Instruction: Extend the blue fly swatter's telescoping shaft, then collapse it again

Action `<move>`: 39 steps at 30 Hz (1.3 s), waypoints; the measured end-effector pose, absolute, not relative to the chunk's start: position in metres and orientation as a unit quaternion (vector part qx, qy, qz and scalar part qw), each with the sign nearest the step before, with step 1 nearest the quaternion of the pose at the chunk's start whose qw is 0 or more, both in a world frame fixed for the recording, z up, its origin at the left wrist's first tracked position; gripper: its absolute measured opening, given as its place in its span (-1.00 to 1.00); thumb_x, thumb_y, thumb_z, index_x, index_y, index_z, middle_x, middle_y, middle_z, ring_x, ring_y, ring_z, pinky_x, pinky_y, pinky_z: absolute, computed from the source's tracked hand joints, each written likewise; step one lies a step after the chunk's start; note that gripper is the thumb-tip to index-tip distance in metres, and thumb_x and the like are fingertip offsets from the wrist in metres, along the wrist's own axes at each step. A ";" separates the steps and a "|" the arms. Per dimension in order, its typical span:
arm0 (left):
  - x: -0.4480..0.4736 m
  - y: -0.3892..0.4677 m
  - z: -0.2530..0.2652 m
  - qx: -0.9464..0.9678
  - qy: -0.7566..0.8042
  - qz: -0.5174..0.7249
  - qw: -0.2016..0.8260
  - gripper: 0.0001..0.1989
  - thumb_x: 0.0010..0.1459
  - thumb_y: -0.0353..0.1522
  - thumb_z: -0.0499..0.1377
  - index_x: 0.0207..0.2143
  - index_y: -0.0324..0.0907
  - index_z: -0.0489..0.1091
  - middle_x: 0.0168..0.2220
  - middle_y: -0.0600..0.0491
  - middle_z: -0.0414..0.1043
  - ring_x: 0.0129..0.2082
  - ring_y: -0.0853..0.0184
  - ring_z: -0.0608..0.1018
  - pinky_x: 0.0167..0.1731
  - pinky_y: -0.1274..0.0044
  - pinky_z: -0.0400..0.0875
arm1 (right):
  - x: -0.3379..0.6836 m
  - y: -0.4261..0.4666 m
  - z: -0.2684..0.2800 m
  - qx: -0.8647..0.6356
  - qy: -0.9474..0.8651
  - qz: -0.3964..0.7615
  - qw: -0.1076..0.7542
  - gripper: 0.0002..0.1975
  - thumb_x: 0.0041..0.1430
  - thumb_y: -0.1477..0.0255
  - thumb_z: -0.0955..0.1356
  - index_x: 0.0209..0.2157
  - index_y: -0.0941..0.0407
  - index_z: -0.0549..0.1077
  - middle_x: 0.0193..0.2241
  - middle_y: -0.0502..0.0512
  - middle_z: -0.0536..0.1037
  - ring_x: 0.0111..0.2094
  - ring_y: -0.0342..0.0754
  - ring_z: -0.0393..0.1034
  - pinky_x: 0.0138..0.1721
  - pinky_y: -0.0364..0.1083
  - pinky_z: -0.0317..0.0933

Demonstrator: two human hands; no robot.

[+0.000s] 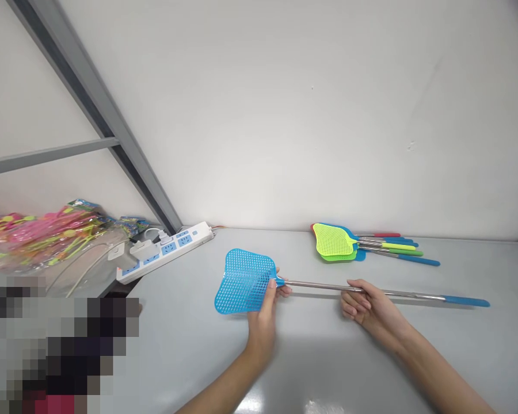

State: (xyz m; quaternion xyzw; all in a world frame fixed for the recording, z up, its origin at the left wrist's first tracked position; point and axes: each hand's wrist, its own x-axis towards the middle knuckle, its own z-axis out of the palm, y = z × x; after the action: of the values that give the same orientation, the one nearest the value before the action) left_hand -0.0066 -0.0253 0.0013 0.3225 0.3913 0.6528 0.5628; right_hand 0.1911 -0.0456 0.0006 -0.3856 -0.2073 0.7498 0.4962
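Observation:
A blue fly swatter (244,282) with a perforated head and a long metal rod is held level above the grey table (176,356). My left hand (265,307) pinches it where the head joins the rod, thumb on top and fingers behind. My right hand (365,302) is closed around the middle of the rod, thumb and forefinger on the metal. The blue grip end of the rod points to the right. Behind it, near the wall, lies a pile of fly swatters (334,240) with yellow-green, blue and red heads, their handles pointing right.
A white power strip (168,253) with plugs and cables lies at the left by a grey metal post (103,109). Beyond it are colourful items in clear plastic bags (47,233). A pixelated patch covers the lower left. A white wall (311,115) closes the back.

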 end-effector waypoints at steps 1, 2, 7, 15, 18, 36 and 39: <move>-0.006 -0.025 0.002 0.293 0.375 0.661 0.580 -0.81 -0.09 -0.36 0.15 -0.34 -0.16 0.36 -0.45 0.10 0.41 -0.44 0.37 0.46 -0.29 0.44 0.33 | 0.193 -0.045 0.001 -0.389 -0.212 0.744 0.499 -0.55 0.06 0.35 0.20 -0.84 0.11 0.05 -0.78 -0.06 0.00 -0.62 -0.13 0.04 -0.47 -0.08 -0.04; -0.006 -0.024 0.003 0.265 0.364 0.664 0.597 -0.84 -0.09 -0.38 0.15 -0.36 -0.17 0.37 -0.43 0.10 0.41 -0.42 0.36 0.46 -0.29 0.43 0.34 | 0.195 -0.045 0.001 -0.394 -0.216 0.739 0.502 -0.55 0.06 0.35 0.20 -0.84 0.11 0.06 -0.78 -0.06 0.00 -0.62 -0.13 0.04 -0.47 -0.08 -0.05; -0.016 -0.011 0.014 0.147 0.340 0.668 0.645 -0.81 -0.08 -0.43 0.14 -0.32 -0.17 0.36 -0.34 0.10 0.44 -0.33 0.38 0.46 -0.23 0.49 0.32 | 0.206 -0.043 0.004 -0.410 -0.228 0.714 0.520 -0.55 0.05 0.37 0.21 -0.86 0.10 0.08 -0.79 -0.05 0.01 -0.61 -0.12 0.05 -0.46 -0.07 -0.06; -0.073 0.019 0.038 0.171 0.169 0.398 0.885 -0.44 0.03 -0.06 -0.13 -0.15 -0.32 0.28 -0.21 -0.16 0.39 -0.13 0.10 0.37 -0.10 0.24 0.15 | 0.226 -0.038 0.006 -0.411 -0.213 0.680 0.568 -0.55 0.01 0.44 0.24 -0.88 0.09 0.08 -0.82 -0.08 -0.09 -0.63 -0.12 0.03 -0.46 -0.06 -0.06; -0.069 0.016 0.036 0.176 0.130 0.304 0.927 -0.37 0.04 -0.04 -0.18 -0.04 -0.37 0.17 -0.05 -0.22 0.25 0.00 0.04 0.23 -0.03 0.22 0.00 | 0.227 -0.039 0.005 -0.424 -0.213 0.688 0.550 -0.54 0.01 0.43 0.25 -0.89 0.09 0.07 -0.82 -0.09 -0.11 -0.63 -0.12 0.04 -0.45 -0.07 -0.06; -0.042 -0.007 0.018 0.198 0.159 0.034 0.967 -0.66 0.11 -0.28 -0.16 -0.40 -0.33 0.29 -0.64 0.10 0.22 -0.68 0.47 0.31 -0.61 0.60 0.08 | 0.211 -0.046 0.013 -0.453 -0.330 0.699 0.444 -0.53 0.06 0.36 0.20 -0.86 0.10 0.02 -0.81 -0.08 -0.04 -0.63 -0.12 0.09 -0.45 -0.08 -0.04; -0.042 -0.011 0.017 0.156 0.155 0.005 0.976 -0.74 0.09 -0.35 -0.14 -0.57 -0.26 0.19 -0.72 0.19 0.01 -0.77 0.55 0.12 -0.70 0.63 -0.07 | 0.209 -0.048 0.015 -0.455 -0.347 0.699 0.428 -0.52 0.07 0.34 0.19 -0.85 0.11 0.01 -0.81 -0.09 -0.02 -0.63 -0.14 0.10 -0.44 -0.09 -0.03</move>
State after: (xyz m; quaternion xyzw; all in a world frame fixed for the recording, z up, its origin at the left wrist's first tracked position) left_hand -0.0419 -0.0110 0.0165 0.1556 0.1554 0.0051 0.9755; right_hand 0.2090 -0.0477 0.0147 -0.4553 -0.3471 0.6994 0.4278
